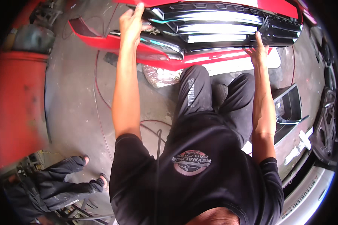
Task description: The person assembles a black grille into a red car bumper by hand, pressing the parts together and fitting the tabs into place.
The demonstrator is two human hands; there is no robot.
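In front of my knees, both my hands hold a black car grille (223, 28) with shiny horizontal bars. It lies against a red car bumper (210, 58), whose red parts show above and below it. My left hand (131, 29) is closed at the grille's left end, with one finger pointing up along the edge. Along the lower right edge, my right hand (258, 53) grips with its thumb up on the front and its fingers underneath. The bumper's left end (84, 30) reaches out past my left forearm. Whether the grille is fastened to the bumper cannot be made out.
Beneath the bumper is a wrapped, shiny pad (159, 77). A red hose (97, 80) crosses the concrete floor. A large red drum (18, 108) stands left; a person in dark clothes (52, 183) is lower left. At right are a black plastic bin (289, 103) and dark car parts (325, 127).
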